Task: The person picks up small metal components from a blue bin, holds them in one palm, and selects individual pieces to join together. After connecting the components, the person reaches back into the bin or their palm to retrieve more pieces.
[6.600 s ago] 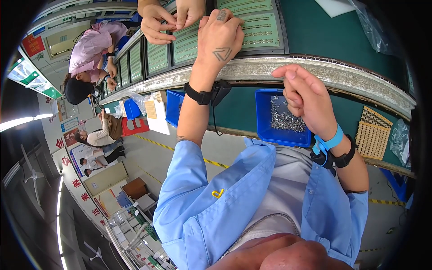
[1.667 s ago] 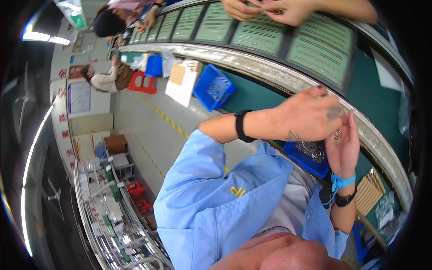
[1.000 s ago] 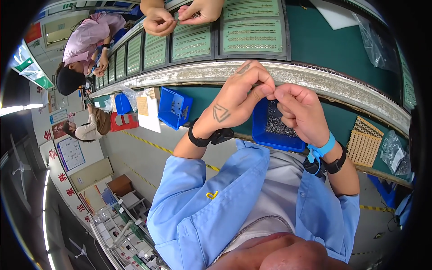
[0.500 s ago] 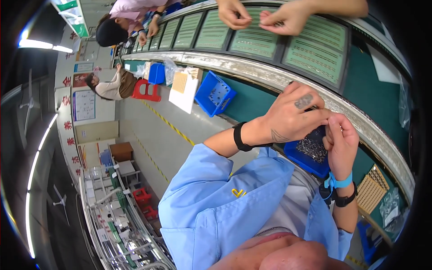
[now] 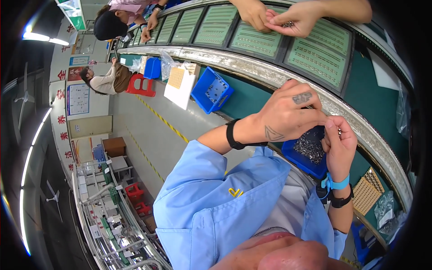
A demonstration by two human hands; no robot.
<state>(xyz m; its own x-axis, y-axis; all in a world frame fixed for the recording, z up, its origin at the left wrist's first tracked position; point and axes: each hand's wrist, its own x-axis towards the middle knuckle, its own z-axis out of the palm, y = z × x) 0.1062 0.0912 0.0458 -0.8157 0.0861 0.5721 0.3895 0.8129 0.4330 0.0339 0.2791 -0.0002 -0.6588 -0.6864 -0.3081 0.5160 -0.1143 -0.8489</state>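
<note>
My left hand (image 5: 292,110), with a black wristband, is closed in a pinch, its fingertips meeting those of my right hand. What the left fingertips hold is too small to make out. My right hand (image 5: 338,146), wearing a blue band and a black watch, has its fingers curled around small shiny metal pieces (image 5: 339,132), which show between the fingers. Just below both hands stands a blue bin (image 5: 292,157) with many loose small metal pieces (image 5: 310,146) in it.
Beyond my hands runs a line of dark trays with green panels (image 5: 317,63). A co-worker's hands (image 5: 292,20) are over it, metal pieces in one palm. Left are another blue bin (image 5: 204,96) and a white board (image 5: 180,94); right, perforated tan boards (image 5: 366,193) and a plastic bag (image 5: 384,207).
The co-worker's two hands across the line have come together. My own hands stay pinched together with only slight finger movement; the whole view has shifted a little.
</note>
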